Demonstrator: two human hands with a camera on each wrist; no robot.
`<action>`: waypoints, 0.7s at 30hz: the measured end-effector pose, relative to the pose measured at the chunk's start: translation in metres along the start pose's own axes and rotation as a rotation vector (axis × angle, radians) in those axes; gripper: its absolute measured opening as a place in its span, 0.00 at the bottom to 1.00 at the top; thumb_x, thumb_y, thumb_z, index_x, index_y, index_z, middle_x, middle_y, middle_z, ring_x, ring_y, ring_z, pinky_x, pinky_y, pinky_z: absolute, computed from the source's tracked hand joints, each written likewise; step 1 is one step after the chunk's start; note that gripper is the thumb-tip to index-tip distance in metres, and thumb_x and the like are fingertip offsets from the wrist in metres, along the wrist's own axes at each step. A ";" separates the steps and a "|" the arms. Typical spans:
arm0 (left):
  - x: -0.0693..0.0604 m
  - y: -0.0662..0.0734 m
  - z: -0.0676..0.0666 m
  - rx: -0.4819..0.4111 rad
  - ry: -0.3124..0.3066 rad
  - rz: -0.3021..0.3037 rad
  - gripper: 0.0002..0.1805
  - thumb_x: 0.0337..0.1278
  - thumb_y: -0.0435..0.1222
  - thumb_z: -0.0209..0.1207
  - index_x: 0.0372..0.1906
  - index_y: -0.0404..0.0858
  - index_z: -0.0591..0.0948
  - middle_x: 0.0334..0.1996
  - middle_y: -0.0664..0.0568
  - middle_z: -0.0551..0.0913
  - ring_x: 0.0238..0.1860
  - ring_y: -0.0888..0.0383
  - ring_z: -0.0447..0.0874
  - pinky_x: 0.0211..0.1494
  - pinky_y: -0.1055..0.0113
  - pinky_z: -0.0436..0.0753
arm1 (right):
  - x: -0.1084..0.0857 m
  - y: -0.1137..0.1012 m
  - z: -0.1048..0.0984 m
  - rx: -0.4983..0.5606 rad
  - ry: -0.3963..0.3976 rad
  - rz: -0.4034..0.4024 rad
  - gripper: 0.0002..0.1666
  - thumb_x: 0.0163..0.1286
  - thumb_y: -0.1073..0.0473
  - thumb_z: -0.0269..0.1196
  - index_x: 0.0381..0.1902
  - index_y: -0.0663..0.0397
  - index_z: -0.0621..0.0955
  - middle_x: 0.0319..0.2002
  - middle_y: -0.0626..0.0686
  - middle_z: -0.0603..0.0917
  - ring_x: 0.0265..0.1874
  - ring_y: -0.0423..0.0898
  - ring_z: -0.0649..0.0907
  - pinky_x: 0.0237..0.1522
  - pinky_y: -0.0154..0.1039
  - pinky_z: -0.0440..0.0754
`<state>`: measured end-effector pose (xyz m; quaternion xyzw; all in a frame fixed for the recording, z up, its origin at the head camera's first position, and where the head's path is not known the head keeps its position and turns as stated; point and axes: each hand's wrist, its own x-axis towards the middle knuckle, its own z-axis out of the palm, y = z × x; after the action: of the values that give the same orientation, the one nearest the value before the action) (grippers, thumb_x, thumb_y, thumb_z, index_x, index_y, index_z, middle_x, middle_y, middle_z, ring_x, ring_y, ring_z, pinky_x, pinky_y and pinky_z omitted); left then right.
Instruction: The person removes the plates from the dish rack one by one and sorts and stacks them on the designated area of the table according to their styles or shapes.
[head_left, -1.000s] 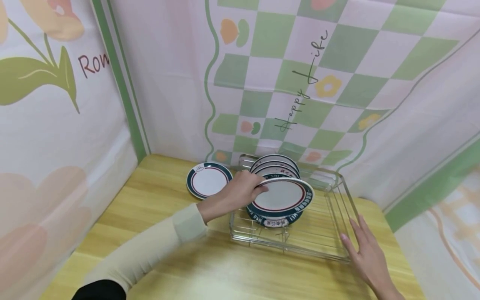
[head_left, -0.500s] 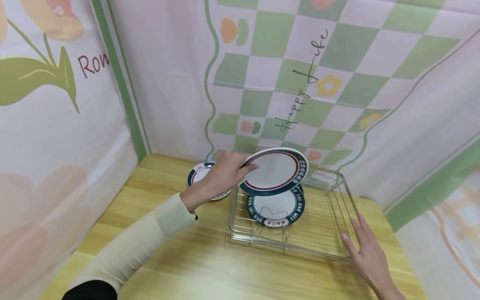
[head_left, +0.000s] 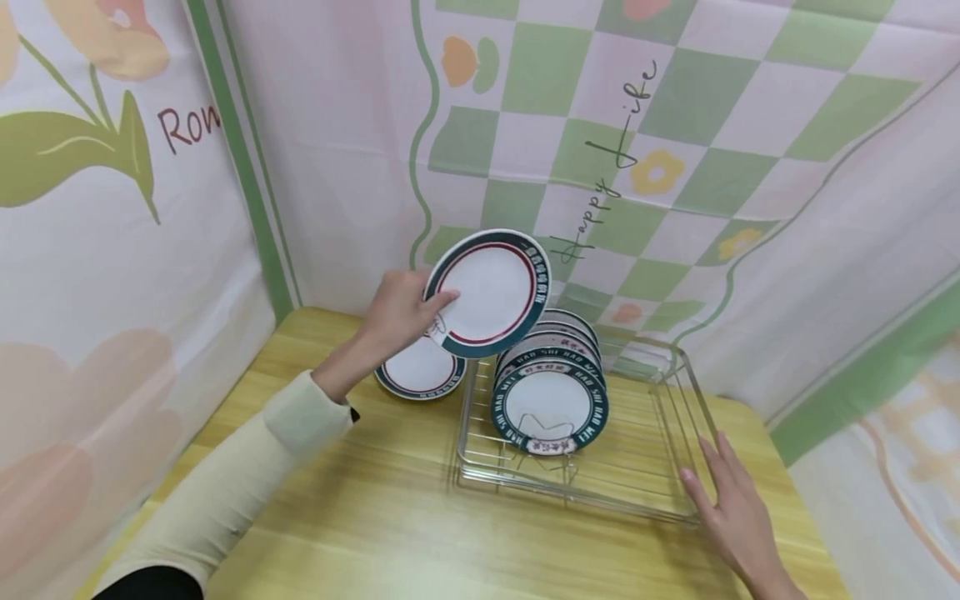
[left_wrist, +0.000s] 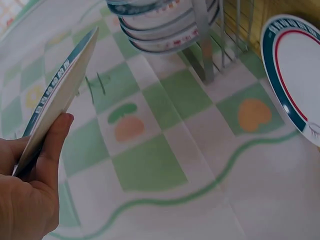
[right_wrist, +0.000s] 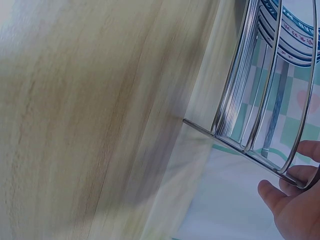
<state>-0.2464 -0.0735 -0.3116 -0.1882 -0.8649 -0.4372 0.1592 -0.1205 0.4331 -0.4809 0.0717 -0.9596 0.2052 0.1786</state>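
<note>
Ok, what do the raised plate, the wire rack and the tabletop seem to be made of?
Raised plate: glazed ceramic or melamine, hard to tell which; smooth white face, crisp printed rim.
Wire rack: polished metal, probably steel; bright streaks along thin rods.
Tabletop: wood or wood-look laminate, satiny; streaky grain and a soft pale glare.

Left fingers [left_wrist: 56, 139] pinched, forearm [head_left: 225, 479] outstretched

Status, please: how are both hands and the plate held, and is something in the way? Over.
Left hand pinches plate by rim, in the air. Right hand touches wire rack. Another plate lies on table; nothing visibly blocking.
</note>
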 end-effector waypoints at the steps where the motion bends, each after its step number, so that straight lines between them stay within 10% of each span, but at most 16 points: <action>1: 0.000 -0.003 -0.003 -0.004 0.005 -0.019 0.13 0.73 0.36 0.66 0.49 0.28 0.88 0.28 0.41 0.90 0.25 0.53 0.88 0.24 0.66 0.83 | -0.001 0.000 0.000 0.001 0.002 0.000 0.36 0.82 0.53 0.56 0.79 0.67 0.64 0.84 0.68 0.50 0.74 0.80 0.60 0.58 0.84 0.62; 21: -0.006 -0.070 -0.029 0.056 -0.010 -0.262 0.14 0.73 0.35 0.65 0.47 0.25 0.86 0.27 0.40 0.87 0.22 0.54 0.77 0.24 0.66 0.73 | -0.001 0.000 -0.001 0.009 -0.001 -0.003 0.37 0.82 0.53 0.56 0.80 0.66 0.62 0.84 0.66 0.49 0.74 0.80 0.60 0.60 0.85 0.60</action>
<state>-0.2705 -0.1368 -0.3464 -0.0711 -0.8947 -0.4290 0.1018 -0.1197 0.4334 -0.4805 0.0741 -0.9587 0.2090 0.1779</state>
